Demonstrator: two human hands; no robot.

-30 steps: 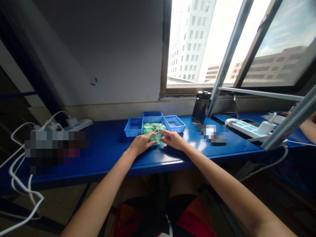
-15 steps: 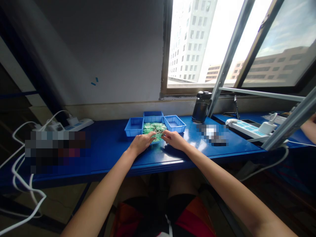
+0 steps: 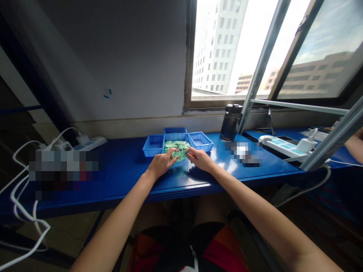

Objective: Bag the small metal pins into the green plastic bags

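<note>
On the blue table, a blue bin holds a heap of shiny green packets (image 3: pixel 170 144) with dark small bits among them. A thin, light-green plastic packet (image 3: pixel 180 153) spans the gap between my hands at the bin's near side. My left hand (image 3: pixel 162 164) has its thumb and forefinger at the packet's left end. Closed in a pinch, my right hand (image 3: pixel 200 158) is at its right end. What exactly lies inside the packet is too small to make out.
Around the heap stand a left blue bin (image 3: pixel 153 146), a right blue bin (image 3: pixel 200 139) and a back blue bin (image 3: pixel 175 130). A black bottle (image 3: pixel 230 122) is near the window. Power strips (image 3: pixel 286 145) and white cables lie at the sides. Another person's arm shows far right.
The light-green packet now shows more fully between my hands, covering the dark bits seen there before. My left thumb and forefinger are wider apart; the right hand has hardly moved.
</note>
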